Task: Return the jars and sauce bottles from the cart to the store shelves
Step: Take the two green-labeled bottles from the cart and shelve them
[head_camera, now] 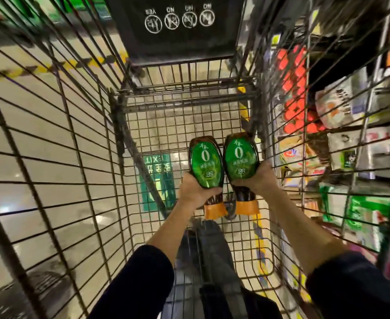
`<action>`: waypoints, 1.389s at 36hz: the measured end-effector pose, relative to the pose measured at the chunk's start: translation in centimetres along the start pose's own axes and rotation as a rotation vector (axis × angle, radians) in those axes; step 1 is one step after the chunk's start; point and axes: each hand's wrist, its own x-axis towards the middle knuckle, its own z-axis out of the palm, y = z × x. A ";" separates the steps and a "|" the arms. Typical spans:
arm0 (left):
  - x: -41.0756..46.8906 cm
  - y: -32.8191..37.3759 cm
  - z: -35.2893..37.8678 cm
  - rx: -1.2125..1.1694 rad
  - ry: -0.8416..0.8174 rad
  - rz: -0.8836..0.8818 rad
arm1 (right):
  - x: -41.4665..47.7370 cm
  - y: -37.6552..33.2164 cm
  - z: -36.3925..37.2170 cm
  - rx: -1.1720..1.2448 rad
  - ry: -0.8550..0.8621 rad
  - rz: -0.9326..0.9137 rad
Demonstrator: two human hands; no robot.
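a green exit sign [157,178] on the pale tiled floor [40,139] shows at frame centre — yellow-black hazard tape [51,65] crosses the upper left — red-topped goods [295,88] upper right.

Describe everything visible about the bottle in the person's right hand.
The right bottle is dark brown sauce in what looks like clear plastic, flattened and oval, with a glossy green label bearing a large white "0" and "26". Its orange cap points toward the camera, base away. The right hand grips it around the lower label and neck, inside the wire cart. It lies beside a matching left bottle, their sides nearly touching or touching.
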 end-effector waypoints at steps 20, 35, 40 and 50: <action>-0.4 0.0 -1.1 -0.135 -0.038 -0.043 | -0.8 0.4 1.0 0.144 -0.001 0.011; -5.9 1.9 -7.2 -0.470 -0.065 -0.065 | -5.8 -2.6 -1.7 0.618 -0.189 -0.134; -9.7 4.8 -10.8 -0.469 -0.063 0.015 | -5.6 -3.5 -3.7 0.589 -0.210 -0.309; -21.0 11.5 -17.6 -0.499 -0.006 0.348 | -20.3 -9.7 -13.3 0.654 -0.059 -0.606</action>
